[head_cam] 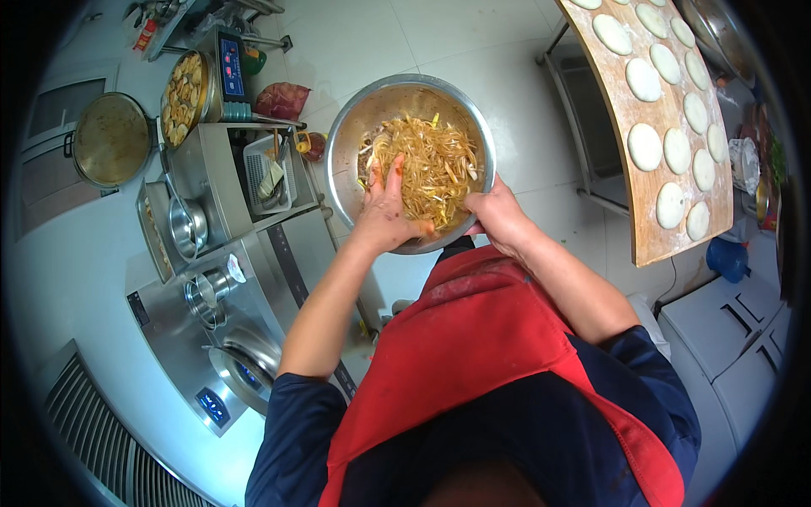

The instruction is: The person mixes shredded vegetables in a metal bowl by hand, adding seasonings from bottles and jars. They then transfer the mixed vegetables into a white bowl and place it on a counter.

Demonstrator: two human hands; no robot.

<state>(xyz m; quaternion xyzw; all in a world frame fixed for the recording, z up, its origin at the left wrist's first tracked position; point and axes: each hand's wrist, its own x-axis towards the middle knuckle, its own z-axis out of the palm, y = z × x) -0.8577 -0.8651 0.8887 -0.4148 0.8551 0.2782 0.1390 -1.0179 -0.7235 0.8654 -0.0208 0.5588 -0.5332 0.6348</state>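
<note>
A wide stainless steel mixing bowl (pixel 345 136) is held up in front of my body, above the tiled floor. Inside it lies a heap of glossy brown noodle-like strands (pixel 437 158) with some yellow-green pieces. My left hand (pixel 388 212) reaches into the bowl with its fingers spread against the near left side of the strands. Reddish-orange smears mark its fingertips. At the bowl's near right rim my right hand (pixel 497 212) grips the edge, thumb inside and the other fingers mostly hidden beneath.
On the right, a wooden board (pixel 646 237) carries several round flat dough pieces (pixel 645 147). A pan of browned food slices (pixel 184 95) sits at upper left, near a raised round lid (pixel 111 139). A white basket of utensils (pixel 256 155) and a steel counter (pixel 171 317) line my left.
</note>
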